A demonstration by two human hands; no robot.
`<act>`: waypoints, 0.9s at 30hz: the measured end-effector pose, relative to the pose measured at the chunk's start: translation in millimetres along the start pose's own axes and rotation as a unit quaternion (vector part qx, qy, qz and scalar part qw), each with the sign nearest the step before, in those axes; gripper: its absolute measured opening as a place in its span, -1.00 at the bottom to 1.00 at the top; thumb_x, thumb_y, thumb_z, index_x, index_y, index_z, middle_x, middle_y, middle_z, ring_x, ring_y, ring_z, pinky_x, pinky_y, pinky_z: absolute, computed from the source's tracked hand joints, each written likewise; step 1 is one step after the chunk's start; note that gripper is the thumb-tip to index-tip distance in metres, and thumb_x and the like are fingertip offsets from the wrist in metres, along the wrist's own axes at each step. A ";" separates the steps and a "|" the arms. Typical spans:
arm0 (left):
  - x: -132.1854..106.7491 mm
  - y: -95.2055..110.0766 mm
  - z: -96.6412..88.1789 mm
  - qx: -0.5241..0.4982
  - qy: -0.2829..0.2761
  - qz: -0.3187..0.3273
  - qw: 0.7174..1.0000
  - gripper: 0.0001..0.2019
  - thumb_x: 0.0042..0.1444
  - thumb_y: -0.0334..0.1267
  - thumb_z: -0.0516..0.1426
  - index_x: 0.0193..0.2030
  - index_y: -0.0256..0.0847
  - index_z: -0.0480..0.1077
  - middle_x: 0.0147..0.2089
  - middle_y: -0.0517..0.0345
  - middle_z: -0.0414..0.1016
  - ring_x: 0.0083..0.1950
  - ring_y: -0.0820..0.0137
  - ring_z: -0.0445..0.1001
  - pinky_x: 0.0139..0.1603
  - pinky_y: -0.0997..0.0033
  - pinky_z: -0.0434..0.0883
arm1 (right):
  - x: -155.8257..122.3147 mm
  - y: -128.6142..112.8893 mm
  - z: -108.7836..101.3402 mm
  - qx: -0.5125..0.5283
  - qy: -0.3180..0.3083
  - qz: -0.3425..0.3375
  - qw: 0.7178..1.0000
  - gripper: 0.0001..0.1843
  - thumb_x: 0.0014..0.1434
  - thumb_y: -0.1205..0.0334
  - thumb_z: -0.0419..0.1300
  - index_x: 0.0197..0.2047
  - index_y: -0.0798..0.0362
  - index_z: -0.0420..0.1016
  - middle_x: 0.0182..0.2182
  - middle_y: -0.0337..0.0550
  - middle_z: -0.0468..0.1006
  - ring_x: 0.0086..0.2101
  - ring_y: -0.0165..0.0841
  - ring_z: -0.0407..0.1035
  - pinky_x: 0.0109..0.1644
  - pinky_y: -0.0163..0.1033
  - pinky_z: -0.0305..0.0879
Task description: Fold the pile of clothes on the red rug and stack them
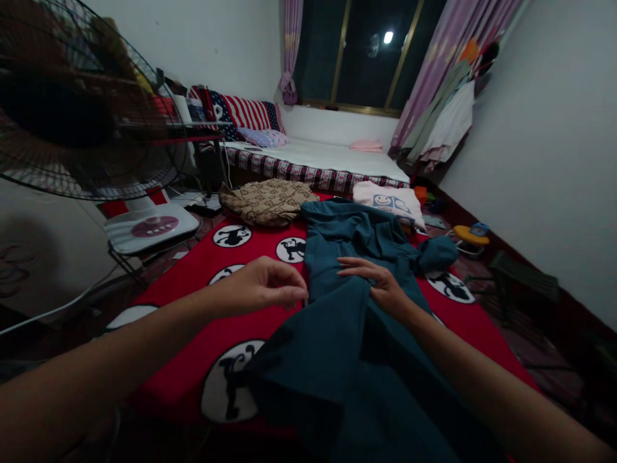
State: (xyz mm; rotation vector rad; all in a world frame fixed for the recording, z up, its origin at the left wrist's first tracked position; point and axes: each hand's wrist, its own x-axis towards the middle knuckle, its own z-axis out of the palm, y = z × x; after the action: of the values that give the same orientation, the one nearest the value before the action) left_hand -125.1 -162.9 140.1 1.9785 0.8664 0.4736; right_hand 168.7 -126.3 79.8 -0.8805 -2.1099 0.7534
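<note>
One teal garment (347, 360) on red blanket (193, 270), fan (81, 96) nearby.

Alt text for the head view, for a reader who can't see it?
A person's left hand pinches the edge of a dark teal garment while the right hand rests flat on it, over a red blanket with round black-and-white cartoon patches. Beyond lie a tan patterned cloth and a white smiley-print top; a standing fan is at left.
</note>
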 end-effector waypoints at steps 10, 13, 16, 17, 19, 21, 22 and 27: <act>185.9 -77.6 3.4 0.313 0.079 0.034 0.946 -0.68 0.22 -0.29 0.10 0.12 -0.13 0.42 0.15 0.06 0.41 0.16 0.35 0.39 0.17 0.47 0.29 | -38.2 15.4 8.3 0.051 -0.021 0.166 0.985 -0.72 0.13 0.25 0.15 -0.13 -0.07 0.63 0.00 -0.07 0.43 -0.01 -0.22 0.38 0.05 -0.10 0.35; 217.4 -75.0 0.2 0.328 0.186 -0.024 0.926 -0.59 0.15 -0.34 0.14 0.16 -0.10 0.34 0.15 -0.01 0.35 0.15 0.23 0.39 0.11 0.33 0.35 | -37.2 11.4 10.4 0.049 -0.032 0.175 0.983 -0.69 0.11 0.34 0.12 -0.14 -0.04 0.63 -0.01 -0.08 0.43 -0.03 -0.25 0.38 0.02 -0.17 0.35; 234.9 -74.3 -11.0 0.320 0.312 -0.098 0.889 -0.56 0.17 -0.36 0.11 0.20 -0.11 0.23 0.21 -0.09 0.22 0.25 0.13 0.27 0.16 0.21 0.31 | -35.9 9.1 8.6 0.047 -0.049 0.185 0.980 -0.66 0.06 0.39 0.12 -0.15 -0.04 0.63 0.00 -0.08 0.41 -0.04 -0.28 0.38 0.02 -0.21 0.33; 238.6 -76.7 -16.2 0.311 0.346 -0.128 0.876 -0.55 0.17 -0.35 0.11 0.21 -0.15 0.20 0.23 -0.15 0.19 0.27 0.09 0.24 0.17 0.16 0.29 | -35.1 9.8 6.5 0.049 -0.058 0.186 0.980 -0.66 0.04 0.41 0.13 -0.17 -0.04 0.64 -0.01 -0.08 0.42 -0.05 -0.28 0.39 0.00 -0.22 0.34; 243.6 -86.4 -28.2 0.287 0.391 -0.185 0.855 -0.50 0.13 -0.32 0.16 0.21 -0.24 0.16 0.23 -0.28 0.18 0.26 0.01 0.25 0.15 0.10 0.30 | -31.4 15.1 -0.1 0.049 -0.071 0.182 0.979 -0.63 0.00 0.45 0.10 -0.22 -0.02 0.65 -0.03 -0.09 0.44 -0.07 -0.29 0.41 -0.03 -0.24 0.35; 246.7 -100.6 -40.0 0.260 0.405 -0.227 0.847 -0.45 0.09 -0.29 0.21 0.19 -0.32 0.15 0.18 -0.38 0.25 0.20 -0.03 0.33 0.09 0.10 0.35 | -22.8 26.3 -8.2 0.043 -0.049 0.174 0.983 -0.63 -0.06 0.49 0.07 -0.31 0.02 0.65 -0.08 -0.08 0.48 -0.11 -0.30 0.43 -0.10 -0.25 0.37; 247.9 -108.2 -45.0 0.246 0.404 -0.239 0.848 -0.44 0.07 -0.28 0.23 0.18 -0.34 0.16 0.13 -0.38 0.32 0.15 -0.03 0.38 0.05 0.12 0.37 | -15.9 33.6 -12.1 0.036 -0.021 0.171 0.984 -0.65 -0.07 0.49 0.06 -0.35 0.04 0.63 -0.10 -0.07 0.49 -0.14 -0.30 0.44 -0.13 -0.26 0.38; 252.8 -129.1 -45.6 0.213 0.386 -0.201 0.875 -0.43 0.04 -0.28 0.25 0.16 -0.36 0.19 0.05 -0.31 0.45 0.08 0.06 0.47 0.04 0.18 0.39 | 49.2 67.4 -22.2 0.014 0.089 0.234 0.968 -0.75 0.03 0.39 0.14 -0.21 0.08 0.57 -0.32 -0.11 0.58 -0.31 -0.32 0.49 -0.30 -0.27 0.43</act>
State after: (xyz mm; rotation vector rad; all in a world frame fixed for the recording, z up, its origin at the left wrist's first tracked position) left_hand -31.2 94.3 52.1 1.8956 1.9840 0.9078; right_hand 184.6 -43.2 62.8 -1.4029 -1.7456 0.8976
